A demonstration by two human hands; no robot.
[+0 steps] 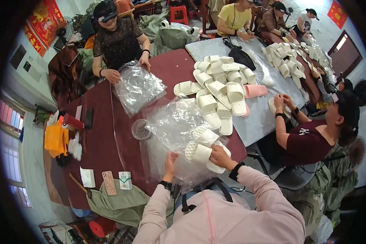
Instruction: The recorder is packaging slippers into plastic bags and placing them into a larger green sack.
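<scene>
A pair of white slippers lies near me at the table's front: the nearer slipper has its strap toward my left, and the other slipper is just beyond it. My right hand is closed around the nearer pair's sole edge. My left hand is at the near edge of a stack of clear plastic bags, its fingers curled on the film. Beyond the pair, a heap of white slippers covers the table, with a pink slipper at its right side.
A round clear tub of small grey pieces stands left of the bags. Across the dark red table, a co-worker handles more clear bags. To my right sits another person. A phone and green cloth lie at the near left.
</scene>
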